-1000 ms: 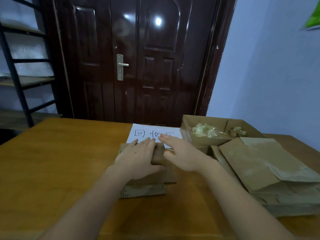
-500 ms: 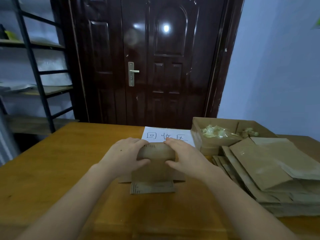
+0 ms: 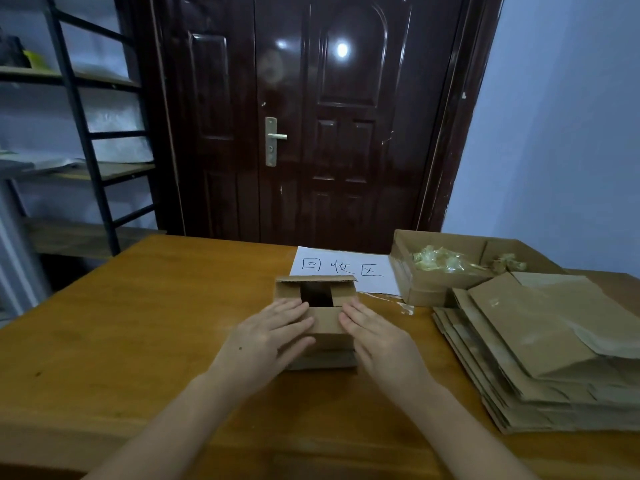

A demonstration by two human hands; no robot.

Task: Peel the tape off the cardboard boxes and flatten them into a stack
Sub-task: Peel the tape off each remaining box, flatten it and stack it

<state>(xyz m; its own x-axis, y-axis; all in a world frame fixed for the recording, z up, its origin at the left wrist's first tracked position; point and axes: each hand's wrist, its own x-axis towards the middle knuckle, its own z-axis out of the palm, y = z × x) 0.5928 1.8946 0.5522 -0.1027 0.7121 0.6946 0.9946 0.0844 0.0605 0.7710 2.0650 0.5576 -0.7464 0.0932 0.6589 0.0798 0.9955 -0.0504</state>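
head view, box (image 3: 325,323) now popped open, both hands' fingers straight against its sides

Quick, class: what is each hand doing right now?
Left hand: open, straight fingers pressing the small cardboard box from its left side.
Right hand: open, straight fingers against the box's right side.

small box (image 3: 317,308) plain brown corrugated cardboard, matt, fluted edge showing on top flap. flattened stack (image 3: 540,344) same cardboard, bit creased. table (image 3: 138,313) orange-brown wood, smooth, low sheen. door (image 3: 311,116) dark, super glossy, light glare on it; handle (image 3: 272,140) brassy metal. sign sheet (image 3: 341,268) white paper. tape scraps (image 3: 440,261) shiny clear-yellow plastic.
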